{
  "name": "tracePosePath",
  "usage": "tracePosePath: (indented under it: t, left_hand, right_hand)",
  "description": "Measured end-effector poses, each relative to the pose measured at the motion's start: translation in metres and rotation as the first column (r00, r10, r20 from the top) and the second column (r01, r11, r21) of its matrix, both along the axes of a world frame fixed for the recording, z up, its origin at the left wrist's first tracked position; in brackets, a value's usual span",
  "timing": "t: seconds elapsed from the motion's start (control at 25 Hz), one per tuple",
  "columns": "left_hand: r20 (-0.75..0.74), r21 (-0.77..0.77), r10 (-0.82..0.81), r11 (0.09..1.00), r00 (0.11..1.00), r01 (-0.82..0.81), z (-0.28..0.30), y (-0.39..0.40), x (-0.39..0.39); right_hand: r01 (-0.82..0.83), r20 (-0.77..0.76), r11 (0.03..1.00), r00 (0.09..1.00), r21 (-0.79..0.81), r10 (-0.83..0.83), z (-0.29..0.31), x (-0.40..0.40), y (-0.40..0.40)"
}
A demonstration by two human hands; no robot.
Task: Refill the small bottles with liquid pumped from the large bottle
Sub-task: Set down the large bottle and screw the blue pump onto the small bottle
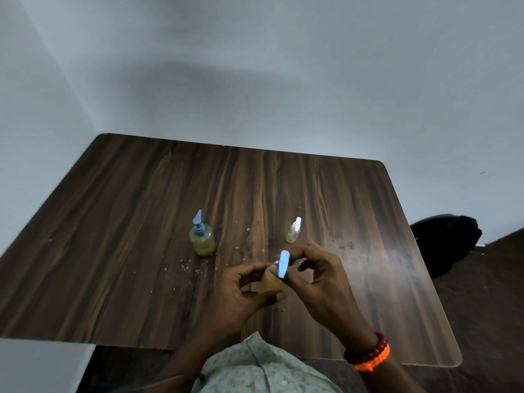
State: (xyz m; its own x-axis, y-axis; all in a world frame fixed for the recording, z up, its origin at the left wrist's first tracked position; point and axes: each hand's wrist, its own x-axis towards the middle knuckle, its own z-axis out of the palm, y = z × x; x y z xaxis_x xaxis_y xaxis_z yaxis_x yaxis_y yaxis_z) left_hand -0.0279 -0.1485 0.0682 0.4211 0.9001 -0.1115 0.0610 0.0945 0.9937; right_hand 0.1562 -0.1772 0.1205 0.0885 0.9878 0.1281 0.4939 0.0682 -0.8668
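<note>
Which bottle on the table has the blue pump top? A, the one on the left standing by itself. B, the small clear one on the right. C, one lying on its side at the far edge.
A: the blue pump top sits on the large bottle standing left, while the small bottle on the right has a white top.

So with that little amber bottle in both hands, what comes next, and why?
Probably twist the light blue cap with the right hand while the left hand steadies the small amber bottle; whether it is going on or off I cannot tell.
</note>
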Motion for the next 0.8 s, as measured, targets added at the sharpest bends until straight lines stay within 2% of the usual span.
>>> tracePosePath:
  t: [0.16,0.24,0.36,0.56,0.8]
  left_hand:
    - [0.034,-0.004,-0.015,1.000,0.999,0.015,0.003,0.002,-0.001]
    - [0.045,0.004,-0.013,1.000,0.999,0.013,0.005,0.002,-0.001]
    - [0.030,0.035,0.026,0.999,0.999,-0.027,0.003,0.001,0.000]
    - [-0.018,0.074,0.118,0.990,0.993,-0.117,-0.003,-0.001,-0.002]
    - [-0.126,0.106,0.135,0.987,0.983,-0.122,-0.004,0.004,-0.001]
  right_hand:
    - [-0.182,0.016,0.982,0.983,-0.056,0.183,0.009,0.013,0.004]
    - [-0.203,-0.002,0.976,0.979,-0.078,0.204,0.010,0.015,0.004]
    - [-0.112,0.002,0.993,0.994,-0.028,0.112,0.007,0.006,0.001]
    - [0.025,-0.075,0.998,0.997,0.053,-0.021,-0.005,-0.012,0.002]
    - [0.079,0.019,0.996,0.997,0.048,-0.080,-0.015,-0.018,0.006]
